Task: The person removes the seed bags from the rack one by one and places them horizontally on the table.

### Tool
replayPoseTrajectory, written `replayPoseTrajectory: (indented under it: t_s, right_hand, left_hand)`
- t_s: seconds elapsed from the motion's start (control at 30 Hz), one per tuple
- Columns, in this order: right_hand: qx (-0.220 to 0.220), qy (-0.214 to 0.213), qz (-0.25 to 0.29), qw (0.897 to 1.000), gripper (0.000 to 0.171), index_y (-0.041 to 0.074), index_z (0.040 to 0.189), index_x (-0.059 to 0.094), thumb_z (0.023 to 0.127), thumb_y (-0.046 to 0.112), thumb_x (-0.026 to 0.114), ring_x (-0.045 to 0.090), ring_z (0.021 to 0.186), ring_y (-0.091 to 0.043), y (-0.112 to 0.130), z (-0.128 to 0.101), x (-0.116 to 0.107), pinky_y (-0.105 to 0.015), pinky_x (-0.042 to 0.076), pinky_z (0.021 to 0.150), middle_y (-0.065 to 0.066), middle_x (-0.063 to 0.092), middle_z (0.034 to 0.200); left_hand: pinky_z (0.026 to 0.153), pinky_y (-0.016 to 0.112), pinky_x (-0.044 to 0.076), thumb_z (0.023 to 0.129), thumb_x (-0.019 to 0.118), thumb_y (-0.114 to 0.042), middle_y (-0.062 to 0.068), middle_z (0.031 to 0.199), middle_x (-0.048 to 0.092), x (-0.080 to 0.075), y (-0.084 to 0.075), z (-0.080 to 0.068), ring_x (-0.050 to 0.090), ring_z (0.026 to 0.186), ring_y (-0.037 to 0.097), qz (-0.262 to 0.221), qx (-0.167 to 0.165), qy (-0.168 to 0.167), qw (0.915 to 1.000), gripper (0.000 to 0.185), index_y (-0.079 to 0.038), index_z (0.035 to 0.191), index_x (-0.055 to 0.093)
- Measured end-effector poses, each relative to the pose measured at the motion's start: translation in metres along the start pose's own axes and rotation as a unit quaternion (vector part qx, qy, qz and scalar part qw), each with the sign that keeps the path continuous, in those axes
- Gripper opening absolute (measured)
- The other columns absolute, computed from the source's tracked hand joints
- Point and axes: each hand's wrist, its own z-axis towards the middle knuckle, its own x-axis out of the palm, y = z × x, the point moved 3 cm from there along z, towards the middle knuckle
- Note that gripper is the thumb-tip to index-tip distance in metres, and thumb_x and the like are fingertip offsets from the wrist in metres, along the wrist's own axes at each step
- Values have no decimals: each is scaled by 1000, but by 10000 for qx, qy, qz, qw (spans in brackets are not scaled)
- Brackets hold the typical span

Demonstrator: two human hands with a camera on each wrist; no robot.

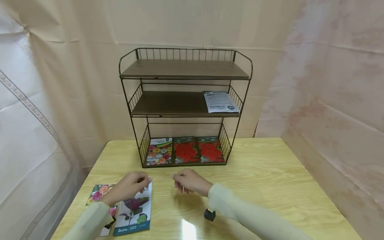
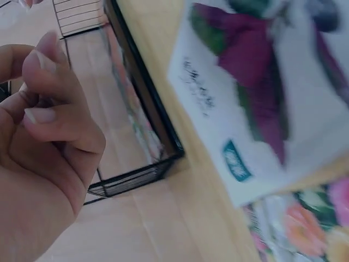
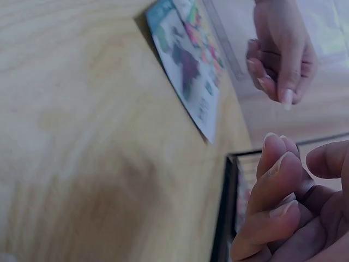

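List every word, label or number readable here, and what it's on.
"Beishu": lower edge of the purple-flower packet on the table.
Same packet's other characters and teal label: too small or blurred.
White packet, middle shelf: print too small.
Three packets, bottom shelf: headings too small.
Rose packet: nothing legible.

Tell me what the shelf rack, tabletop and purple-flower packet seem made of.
Rack frame: dark, thin, wiry; probably coated metal. Boards: brown, faintly grained; perhaps wood or laminate. Tabletop: pale grain, glossy reflection; wood or veneer. Purple-flower packet: thin, flat, printed; perhaps paper or plastic film.
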Motion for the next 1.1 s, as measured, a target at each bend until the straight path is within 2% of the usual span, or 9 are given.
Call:
replayPoseTrajectory:
  t_s: [0.13,0.27,0.4,0.7,0.93,1.1]
  right_hand:
    - [8,-190,39,9998,49,9,77,70,108,44,52,45,48,-16,3,2,-18,-28,31,45,-6,64,64]
    - [-36,-310,52,9995,50,8,80,71,108,44,51,44,48,-18,8,2,-35,-28,31,44,-8,65,66]
    - [-85,-429,44,9990,50,5,84,71,108,45,52,44,48,-17,13,0,-50,-28,31,45,-8,65,68]
    - [-29,-654,80,9978,50,8,83,70,106,49,53,45,49,-17,20,-7,-67,-28,32,46,-10,65,71]
    - [-157,-831,77,9964,51,7,83,69,107,48,51,45,49,-17,22,-9,-81,-28,33,46,-9,65,71]
    - [-214,-1085,297,9934,50,7,83,69,107,47,52,44,50,-16,24,-14,-96,-29,33,48,-7,64,68]
  left_hand:
    - [43,27,42,110,50,-38,8,70,64,-2,-8,9,44,47,8,-277,120,0,9995,37,-12,89,66]
    - [42,27,40,110,50,-41,15,77,65,-6,-17,19,43,47,10,-553,151,-23,9984,34,-15,93,66]
    - [44,30,43,109,50,-42,10,76,65,-10,-30,30,45,47,12,-436,263,-110,9986,35,-16,93,66]
    - [45,32,43,109,52,-41,2,73,65,-15,-53,52,46,47,15,-271,513,-277,9979,32,-17,91,65]
    - [47,33,45,107,51,-48,4,71,64,-19,-67,66,47,48,16,-150,724,-348,9967,36,-19,90,66]
    - [47,34,46,106,52,-50,5,74,65,-20,-80,78,48,50,16,-311,829,-335,9955,36,-21,93,68]
